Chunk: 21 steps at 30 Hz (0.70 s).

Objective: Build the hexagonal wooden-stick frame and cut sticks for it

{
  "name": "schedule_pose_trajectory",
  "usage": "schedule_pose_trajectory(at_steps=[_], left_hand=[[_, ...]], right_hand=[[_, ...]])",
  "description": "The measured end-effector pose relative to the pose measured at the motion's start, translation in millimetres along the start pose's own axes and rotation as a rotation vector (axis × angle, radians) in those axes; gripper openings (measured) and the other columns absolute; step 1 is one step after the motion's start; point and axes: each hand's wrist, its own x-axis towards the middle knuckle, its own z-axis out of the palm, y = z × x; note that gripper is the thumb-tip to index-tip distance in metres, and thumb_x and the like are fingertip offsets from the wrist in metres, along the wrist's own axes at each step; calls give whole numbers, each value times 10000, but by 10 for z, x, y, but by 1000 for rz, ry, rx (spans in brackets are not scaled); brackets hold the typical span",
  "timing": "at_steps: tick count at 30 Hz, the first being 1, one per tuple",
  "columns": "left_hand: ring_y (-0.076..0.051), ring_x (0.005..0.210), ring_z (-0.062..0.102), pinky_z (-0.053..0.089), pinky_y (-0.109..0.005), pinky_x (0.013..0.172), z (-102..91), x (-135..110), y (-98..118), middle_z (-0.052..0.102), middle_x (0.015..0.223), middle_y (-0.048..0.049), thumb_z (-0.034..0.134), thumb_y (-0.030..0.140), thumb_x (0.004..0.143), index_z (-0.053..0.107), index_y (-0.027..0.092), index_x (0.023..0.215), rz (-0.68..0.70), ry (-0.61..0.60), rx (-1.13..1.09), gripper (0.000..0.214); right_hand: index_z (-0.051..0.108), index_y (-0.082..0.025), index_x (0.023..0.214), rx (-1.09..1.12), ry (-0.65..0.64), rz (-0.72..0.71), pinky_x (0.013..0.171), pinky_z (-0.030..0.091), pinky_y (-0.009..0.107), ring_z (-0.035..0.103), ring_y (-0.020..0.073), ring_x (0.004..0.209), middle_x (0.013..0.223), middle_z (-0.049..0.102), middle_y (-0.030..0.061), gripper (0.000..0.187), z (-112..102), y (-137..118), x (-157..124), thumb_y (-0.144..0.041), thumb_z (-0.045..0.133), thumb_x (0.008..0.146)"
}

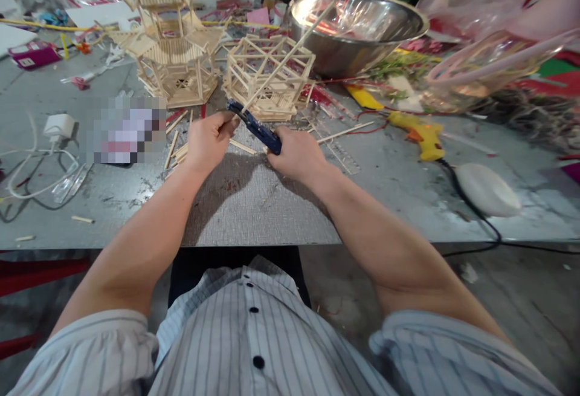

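Note:
In my right hand (296,154) is a dark blue hand cutter (261,132), my fingers wrapped round its handles. Its head lies at the lower end of a long thin wooden stick (290,56), which slants up to the right. The fingertips of my left hand (211,136) are pinched at that lower end, close beside the cutter's head. Just beyond my hands stands an open frame of wooden sticks (272,72). A taller stick-built pagoda (174,51) is to its left. Short cut sticks (180,155) lie by my left hand.
A steel bowl (357,21) stands at the back right. On the right are a yellow glue gun (419,133) with a black cord and a white oval object (488,189). A clear ruler (333,145) lies beyond my right hand. On the left is a white charger (58,127) with cables.

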Motion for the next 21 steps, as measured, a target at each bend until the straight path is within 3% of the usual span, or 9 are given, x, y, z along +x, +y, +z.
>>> schedule_pose_trajectory(at_steps=[9,21], left_hand=[[-146,633,555,364,-258,580,-20,0,53,578,590,-3,558,306,870,613,211,681,-10,-9,42,218],[-102,559,501,396,-228,547,-44,26,39,526,564,23,573,244,844,599,187,689,-10,-71,-175,166]], right_hand=[[613,-176,1031,14,-32,14,742,465,420,642,328,896,971,693,175,304,-31,-2,5,-316,505,784],[464,-138,1349,98,-6,-56,909,467,448,597,324,1087,1195,636,178,617,-31,106,29,-299,527,756]])
